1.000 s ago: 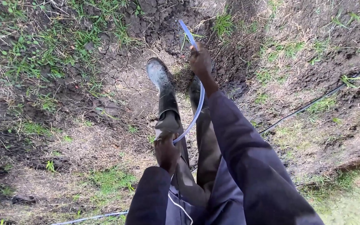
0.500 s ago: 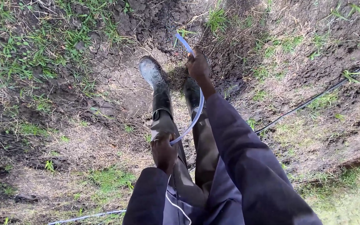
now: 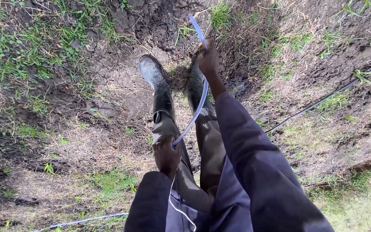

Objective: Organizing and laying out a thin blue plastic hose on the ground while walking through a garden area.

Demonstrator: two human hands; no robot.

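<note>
Two hands hold one pale blue tube [image 3: 199, 103], which arcs over the person's rubber boots [image 3: 153, 75] from seven o'clock to twelve. The left hand [image 3: 167, 155] is closed around its lower end near the thigh; the right hand [image 3: 208, 59], arm outstretched, grips it just below the upper tip. A black hose [image 3: 323, 99] crosses the muddy ground [image 3: 86, 107] at three o'clock.

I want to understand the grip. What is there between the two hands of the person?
In the head view a thin pale blue tube runs from the left hand up to the right hand, bowing over the dark trousers.
</note>
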